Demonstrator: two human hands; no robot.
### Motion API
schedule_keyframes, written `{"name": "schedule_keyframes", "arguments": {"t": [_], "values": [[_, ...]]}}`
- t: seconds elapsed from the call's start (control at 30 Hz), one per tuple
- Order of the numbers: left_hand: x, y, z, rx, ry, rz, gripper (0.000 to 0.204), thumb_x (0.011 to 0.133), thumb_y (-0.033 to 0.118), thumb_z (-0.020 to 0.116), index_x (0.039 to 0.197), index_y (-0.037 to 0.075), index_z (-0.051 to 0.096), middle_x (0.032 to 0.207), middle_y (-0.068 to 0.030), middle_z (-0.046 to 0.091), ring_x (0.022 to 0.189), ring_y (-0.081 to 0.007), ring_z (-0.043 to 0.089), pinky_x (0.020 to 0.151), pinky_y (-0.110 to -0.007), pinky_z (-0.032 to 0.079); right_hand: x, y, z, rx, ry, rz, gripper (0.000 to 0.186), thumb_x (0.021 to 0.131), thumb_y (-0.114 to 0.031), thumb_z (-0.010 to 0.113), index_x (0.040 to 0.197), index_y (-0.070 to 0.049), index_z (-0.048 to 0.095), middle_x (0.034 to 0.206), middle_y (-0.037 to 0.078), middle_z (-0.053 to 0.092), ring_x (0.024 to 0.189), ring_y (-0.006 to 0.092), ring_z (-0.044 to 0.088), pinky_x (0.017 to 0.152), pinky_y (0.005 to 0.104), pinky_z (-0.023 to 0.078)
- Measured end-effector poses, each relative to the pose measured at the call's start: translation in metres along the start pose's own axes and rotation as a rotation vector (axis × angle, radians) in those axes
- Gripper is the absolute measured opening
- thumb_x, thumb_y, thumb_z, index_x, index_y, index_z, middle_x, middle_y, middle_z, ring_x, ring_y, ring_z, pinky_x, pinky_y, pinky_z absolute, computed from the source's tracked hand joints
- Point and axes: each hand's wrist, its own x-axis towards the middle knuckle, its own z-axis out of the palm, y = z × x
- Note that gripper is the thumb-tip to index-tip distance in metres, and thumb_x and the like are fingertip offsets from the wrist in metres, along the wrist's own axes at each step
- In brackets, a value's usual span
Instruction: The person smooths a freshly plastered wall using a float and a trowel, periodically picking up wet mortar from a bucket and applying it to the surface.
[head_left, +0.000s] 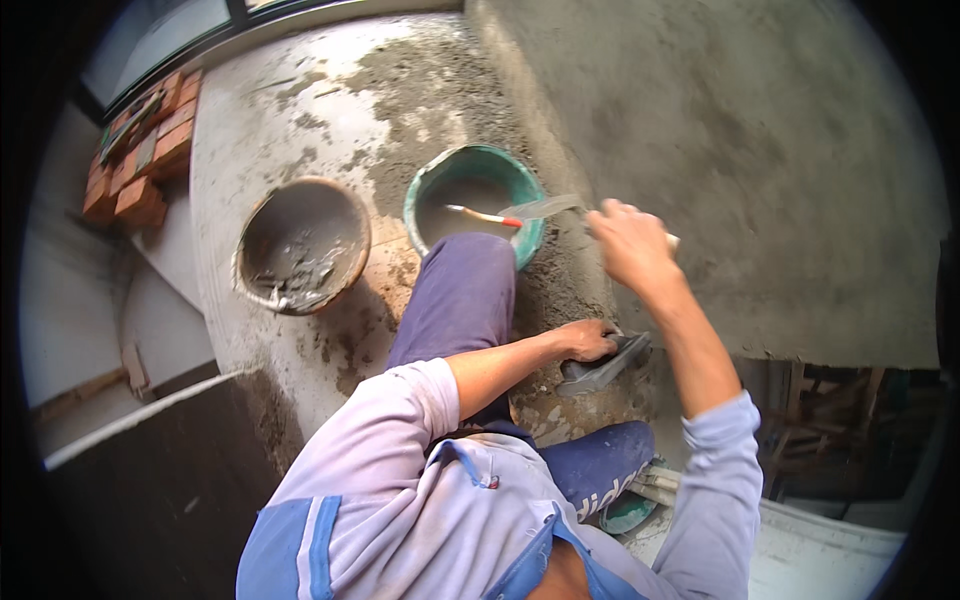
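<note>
My right hand (632,243) is raised beside the wall, closed round the handle of a trowel. The trowel's thin grey blade (546,207) points left, over the right rim of a green bucket (533,187). Below it, my left hand (585,341) grips a dark plastering float (606,366), held low near the foot of the wall. Inside the green bucket is grey, watery mix, and a brush (484,215) with a red band lies across it. My raised knee covers part of that bucket's near side.
Left of the green bucket stands a brown-rimmed bucket (362,238) with wet mortar. Red bricks (140,200) are stacked at the far left. A grey plastered wall (760,180) rises on the right. Mortar splashes (420,95) cover the floor. A dark panel (170,490) stands at lower left.
</note>
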Motion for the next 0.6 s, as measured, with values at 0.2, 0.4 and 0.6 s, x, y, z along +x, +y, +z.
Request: {"name": "schedule_keyframes", "arguments": {"t": [0.2, 0.4, 0.6], "values": [[0.022, -0.052, -0.004, 0.099, -0.078, 0.526, 0.052, 0.093, 0.027, 0.063, 0.14, 0.005, 0.056, 0.144, -0.0192, 0.056, 0.136, -0.0325, 0.05, 0.113, -0.044, 0.039, 0.113, -0.072, 0.129, 0.044, -0.23, -0.024, 0.023, 0.087, -0.025, 0.066, 0.098, -0.011, 0.079, 0.1, 0.006, 0.076, 0.093, 0.023, 0.074, 0.07, 0.0427, 0.059], [0.019, -0.082, 0.017, 1.744, 0.367, 0.851, 0.057, 0.099, 0.034, 0.049, 0.148, 0.004, 0.046, 0.148, -0.0205, 0.05, 0.14, -0.0372, 0.045, 0.116, -0.048, 0.035, 0.013, -0.036, 0.033, 0.207, 0.314, -0.023, 0.022, 0.087, -0.02, 0.065, 0.104, -0.01, 0.074, 0.092, 0.005, 0.069, 0.088, 0.0256, 0.071, 0.067, 0.0439, 0.055], [-0.042, 0.038, -0.021, 0.262, 0.22, 0.475, 0.054, 0.101, 0.022, 0.059, 0.149, 0.002, 0.045, 0.148, -0.02, 0.052, 0.14, -0.0286, 0.046, 0.117, -0.041, 0.035, -0.216, -0.039, -0.016, 1.3, 0.762, -0.001, 0.02, 0.094, -0.014, 0.068, 0.109, -0.001, 0.071, 0.086, 0.012, 0.068, 0.074, 0.0272, 0.068, 0.066, 0.0353, 0.053]]}}
